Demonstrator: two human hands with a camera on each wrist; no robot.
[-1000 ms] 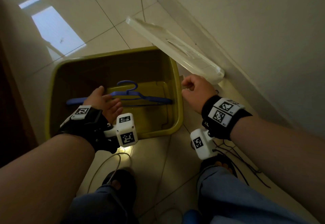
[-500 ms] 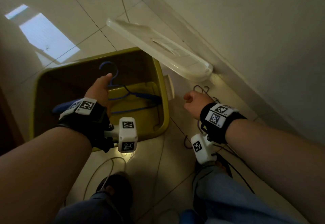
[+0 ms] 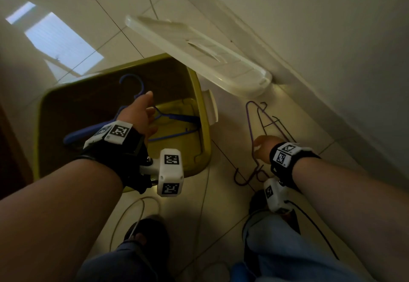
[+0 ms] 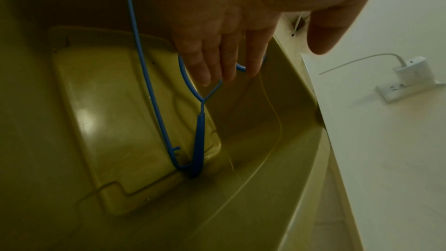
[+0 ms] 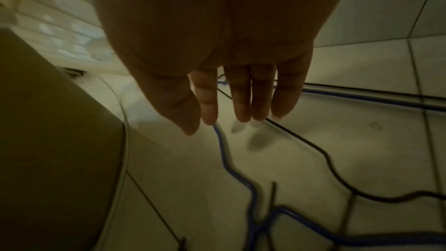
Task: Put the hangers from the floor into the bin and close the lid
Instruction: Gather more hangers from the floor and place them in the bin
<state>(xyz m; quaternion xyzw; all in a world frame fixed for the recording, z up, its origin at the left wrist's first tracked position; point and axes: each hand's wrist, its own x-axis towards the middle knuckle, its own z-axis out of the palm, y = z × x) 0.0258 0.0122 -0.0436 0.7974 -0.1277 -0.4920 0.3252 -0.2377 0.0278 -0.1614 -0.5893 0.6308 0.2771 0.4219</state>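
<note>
My left hand (image 3: 139,113) reaches into the open yellow bin (image 3: 204,126), fingers (image 4: 226,64) straight and close together, their tips at the hook of the blue hanger (image 3: 177,118) that lies inside on the bottom. My right hand (image 3: 262,149) hangs over the tiled floor (image 3: 223,193) beside the bin, fingers (image 5: 241,102) extended and slightly apart, holding nothing, just above the thin wire hangers (image 3: 261,126) lying there. The pale lid (image 3: 199,53) leans against the wall (image 3: 321,27) behind the bin.
</note>
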